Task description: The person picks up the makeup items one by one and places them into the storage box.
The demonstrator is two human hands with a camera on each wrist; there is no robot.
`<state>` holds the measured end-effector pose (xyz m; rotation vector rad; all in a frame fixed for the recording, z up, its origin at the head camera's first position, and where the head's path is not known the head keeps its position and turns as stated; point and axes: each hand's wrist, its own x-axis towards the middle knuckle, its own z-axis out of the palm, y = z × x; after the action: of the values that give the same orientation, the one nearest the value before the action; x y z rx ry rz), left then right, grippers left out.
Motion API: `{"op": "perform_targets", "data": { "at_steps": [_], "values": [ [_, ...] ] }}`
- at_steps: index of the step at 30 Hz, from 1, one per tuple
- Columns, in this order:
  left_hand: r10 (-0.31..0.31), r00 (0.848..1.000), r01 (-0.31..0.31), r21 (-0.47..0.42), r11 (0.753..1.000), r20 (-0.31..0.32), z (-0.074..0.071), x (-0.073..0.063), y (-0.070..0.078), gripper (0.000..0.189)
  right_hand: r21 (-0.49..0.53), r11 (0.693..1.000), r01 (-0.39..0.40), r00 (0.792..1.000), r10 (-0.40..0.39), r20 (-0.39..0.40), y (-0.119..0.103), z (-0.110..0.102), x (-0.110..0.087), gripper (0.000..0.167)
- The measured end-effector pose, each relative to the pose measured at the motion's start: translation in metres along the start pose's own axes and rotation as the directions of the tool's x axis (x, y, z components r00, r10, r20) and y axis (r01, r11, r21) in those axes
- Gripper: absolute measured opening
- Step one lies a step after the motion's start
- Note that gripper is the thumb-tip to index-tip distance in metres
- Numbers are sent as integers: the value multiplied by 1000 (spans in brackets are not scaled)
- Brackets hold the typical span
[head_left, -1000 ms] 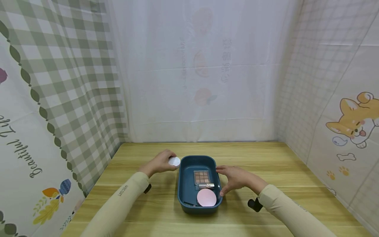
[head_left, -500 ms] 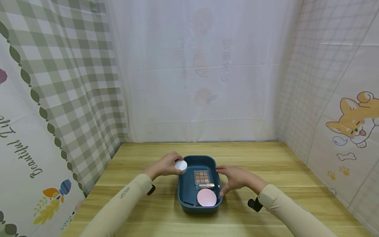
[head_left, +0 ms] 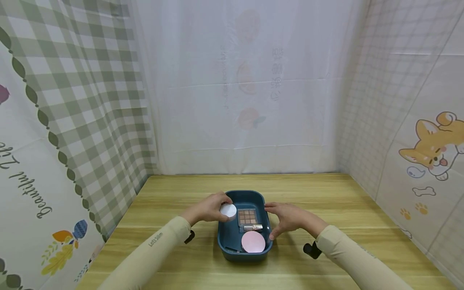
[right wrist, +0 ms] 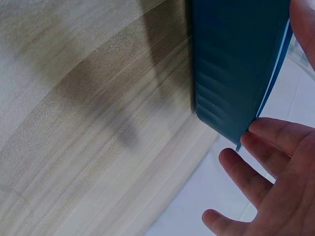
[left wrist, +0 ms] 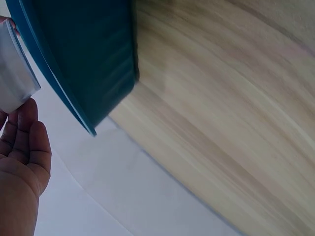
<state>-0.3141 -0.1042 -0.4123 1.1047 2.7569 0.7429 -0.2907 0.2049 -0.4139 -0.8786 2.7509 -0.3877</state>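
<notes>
My left hand (head_left: 209, 207) pinches a white-topped round jar (head_left: 228, 210) over the left side of a dark blue bin (head_left: 228, 233). In the left wrist view the jar (left wrist: 15, 69) has a clear, cylindrical side and stands above the bin's rim. My right hand (head_left: 291, 218) rests its thumb and fingertips along the right rim, fingers spread and fairly straight. Inside the bin lie an eyeshadow palette (head_left: 247, 216), a lipstick-like tube (head_left: 252, 227) and a round pink compact (head_left: 253, 241). A thin dark item (head_left: 233, 249) lies at the near left corner.
The bin stands on a wood-grain table (head_left: 308, 189). Behind it hangs a white cloth (head_left: 290, 133). A green checked curtain (head_left: 108, 100) borders the left and a printed cloth (head_left: 417, 153) the right.
My left hand has moved right and slightly toward me, carrying the jar from beside the bin's left rim to over its inside. My right hand has stayed at the right rim.
</notes>
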Motion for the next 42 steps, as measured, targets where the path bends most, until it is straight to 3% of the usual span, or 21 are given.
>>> {"op": "perform_targets", "data": {
  "at_steps": [13, 20, 25, 34, 42],
  "values": [
    [-4, 996, 2, 21, 1000, 84, 13, -3, 11, 47, 3, 1000, -3, 1000, 3, 0, -1, -1, 0, 98],
    [22, 991, -36, 102, 994, 131, 20, -2, 14, 46, -1, 1000, -3, 1000, 3, 1, 0, 0, 0, 100],
    [3, 984, -28, 137, 990, 181, 26, -1, 15, 46, -5, 1000, -8, 1000, 8, -1, -1, 0, -1, 99],
    [-10, 976, -52, 274, 960, 218, 33, 4, 15, 46, 1, 1000, -5, 1000, 5, -5, -1, 0, -2, 99],
    [-45, 969, -37, 321, 947, 244, 37, 4, 20, 45, 2, 1000, 0, 1000, 0, -8, -1, 0, -1, 99]
  ]
}}
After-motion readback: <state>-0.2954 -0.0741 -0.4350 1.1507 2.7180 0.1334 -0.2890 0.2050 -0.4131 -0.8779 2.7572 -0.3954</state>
